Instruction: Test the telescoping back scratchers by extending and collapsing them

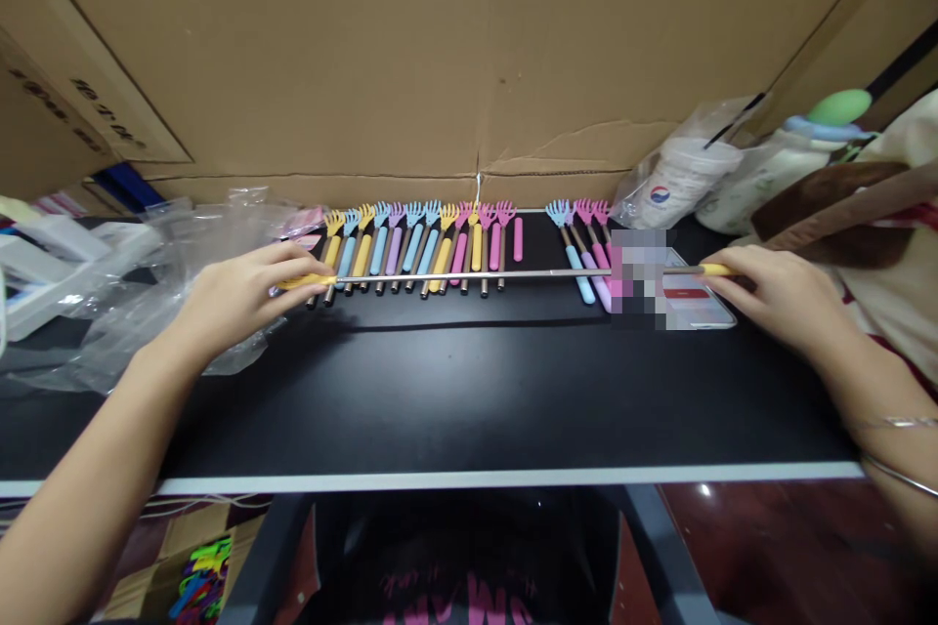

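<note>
A telescopic back scratcher (469, 275), drawn out long, stretches level between my two hands above the black table. My left hand (245, 288) is closed round its yellow claw end. At the other end, my right hand (769, 293) grips the yellow handle. Behind the rod lies a row of short back scratchers (415, 249) with yellow, blue, purple and pink heads and grips. A smaller group of blue, purple and pink back scratchers (578, 259) lies to the right. Beside that group, a phone (700, 303) is partly blurred out.
Crumpled clear plastic bags (183, 264) and a white holder (51, 273) are at the left. A bagged Pepsi cup (678, 186) and a bottle (777, 166) stand back right. Cardboard (352, 49) walls the back. Below left, a box (139, 571) holds colourful plastic pieces.
</note>
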Tool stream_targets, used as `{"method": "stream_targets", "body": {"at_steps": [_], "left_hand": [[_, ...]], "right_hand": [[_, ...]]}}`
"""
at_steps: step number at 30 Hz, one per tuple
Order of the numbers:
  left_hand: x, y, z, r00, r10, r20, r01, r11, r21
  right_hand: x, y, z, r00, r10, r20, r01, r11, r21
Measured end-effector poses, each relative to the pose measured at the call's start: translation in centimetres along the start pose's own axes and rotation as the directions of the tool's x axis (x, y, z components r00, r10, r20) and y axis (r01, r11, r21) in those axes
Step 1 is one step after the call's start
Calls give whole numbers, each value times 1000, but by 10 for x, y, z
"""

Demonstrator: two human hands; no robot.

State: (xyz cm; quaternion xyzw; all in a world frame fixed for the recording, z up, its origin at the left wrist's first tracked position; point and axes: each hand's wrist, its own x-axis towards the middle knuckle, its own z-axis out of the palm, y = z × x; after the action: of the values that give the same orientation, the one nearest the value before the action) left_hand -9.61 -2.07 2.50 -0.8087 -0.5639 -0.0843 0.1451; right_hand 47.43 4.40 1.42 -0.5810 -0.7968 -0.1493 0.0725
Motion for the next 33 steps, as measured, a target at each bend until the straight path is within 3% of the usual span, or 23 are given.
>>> {"method": "stream_targets", "body": {"at_steps": [11,21,28,33], "left_hand": [[1,-10,10,1000,12,-4,-12,1000,-5],[0,-6,9,999,9,-49,-7,999,48],[0,-12,12,978,118,-173,-105,991,81],[7,-5,18,953,214,-215,-229,972,-47]], "right_hand": [[1,10,11,987,-94,-131,92,995,-23],[-1,6,9,991,-63,-116,60,998,-30],[-4,-3,3,983,-45,-176,44,999,-6],[-1,-25,2,966,-174,-189,191,979,74]]}}
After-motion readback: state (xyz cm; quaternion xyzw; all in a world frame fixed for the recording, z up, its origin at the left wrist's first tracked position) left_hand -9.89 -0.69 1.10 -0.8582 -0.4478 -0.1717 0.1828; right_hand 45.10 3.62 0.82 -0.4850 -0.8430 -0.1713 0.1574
